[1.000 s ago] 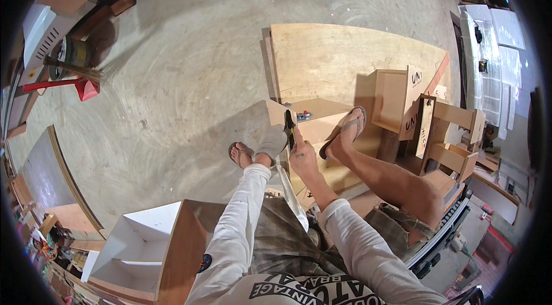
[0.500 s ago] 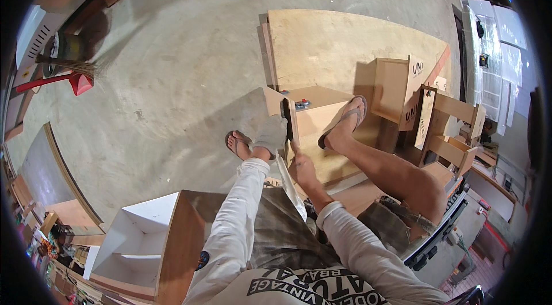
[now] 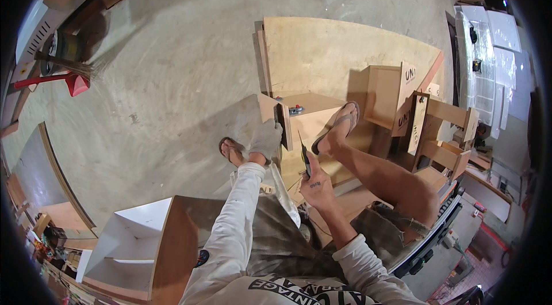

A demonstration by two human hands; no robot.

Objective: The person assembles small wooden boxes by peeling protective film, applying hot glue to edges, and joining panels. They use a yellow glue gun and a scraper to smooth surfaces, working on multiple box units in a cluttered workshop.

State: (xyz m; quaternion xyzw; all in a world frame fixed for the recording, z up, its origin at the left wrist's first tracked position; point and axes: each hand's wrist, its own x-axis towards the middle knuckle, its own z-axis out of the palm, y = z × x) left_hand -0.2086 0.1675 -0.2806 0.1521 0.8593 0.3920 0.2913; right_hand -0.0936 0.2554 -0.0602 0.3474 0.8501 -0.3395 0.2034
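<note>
My left hand, in a grey glove, grips the left end of a pale wooden box, its fingers against the dark-edged end panel. In my bare right hand is a utility knife with a black and yellow handle. Its thin blade points up and away, just right of that panel and apart from it. A long whitish strip hangs from below my left hand toward my lap. On the box's top edge sits a small blue and red piece.
Under the box lies a large plywood sheet. My sandalled foot rests against the box's right side. Wooden drawers stand at the right. A white-lined cabinet is at lower left. A red dustpan and broom lie far left.
My right hand has drawn back toward me from the end panel, and the knife now shows with its blade raised. My left hand keeps its place on the box.
</note>
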